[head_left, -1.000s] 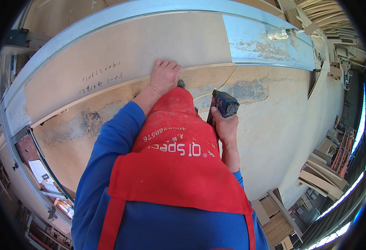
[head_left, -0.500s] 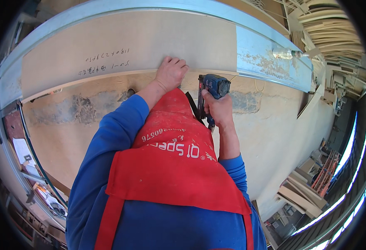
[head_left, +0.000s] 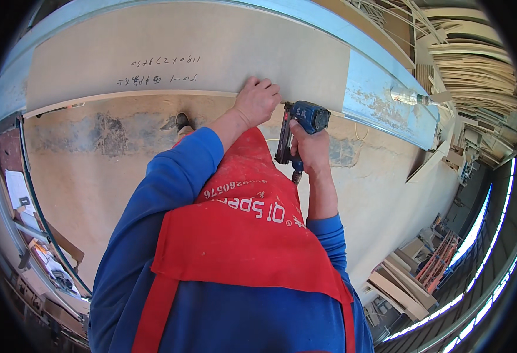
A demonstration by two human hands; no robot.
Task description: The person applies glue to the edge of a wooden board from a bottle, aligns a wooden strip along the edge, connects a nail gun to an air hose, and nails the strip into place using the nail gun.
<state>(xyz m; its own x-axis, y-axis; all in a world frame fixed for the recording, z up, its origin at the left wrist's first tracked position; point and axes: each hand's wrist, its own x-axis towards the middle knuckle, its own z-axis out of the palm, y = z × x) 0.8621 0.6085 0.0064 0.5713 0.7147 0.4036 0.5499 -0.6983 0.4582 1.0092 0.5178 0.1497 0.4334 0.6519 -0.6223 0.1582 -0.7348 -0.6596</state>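
Note:
A long, flat board (head_left: pixel 152 35) with handwriting on its face lies along a pale blue bench (head_left: pixel 376 88). My left hand (head_left: pixel 257 101) is closed over the board's near edge, fingers bent on its top face; the thumb is hidden. Just right of it, my right hand (head_left: pixel 311 144) grips the handle of a blue and black nail gun (head_left: pixel 311 116). The gun's nose end is close to the board's near edge; whether the two touch, I cannot tell. A hose fitting (head_left: pixel 296 175) hangs at the base of the handle, beside my red apron (head_left: pixel 246 235).
A clear bottle-like object (head_left: pixel 404 96) lies on the bench's right part. Stacked curved wooden strips (head_left: pixel 470 56) fill the far right. Wood offcuts (head_left: pixel 402 285) lie on the floor at lower right. At left stands a metal frame (head_left: pixel 40 223) with papers. My shoe (head_left: pixel 182 121) shows below the board.
The view has shifted, so the board and bench appear farther right. My right hand has brought the nail gun slightly nearer my left hand. The left hand keeps its place on the board.

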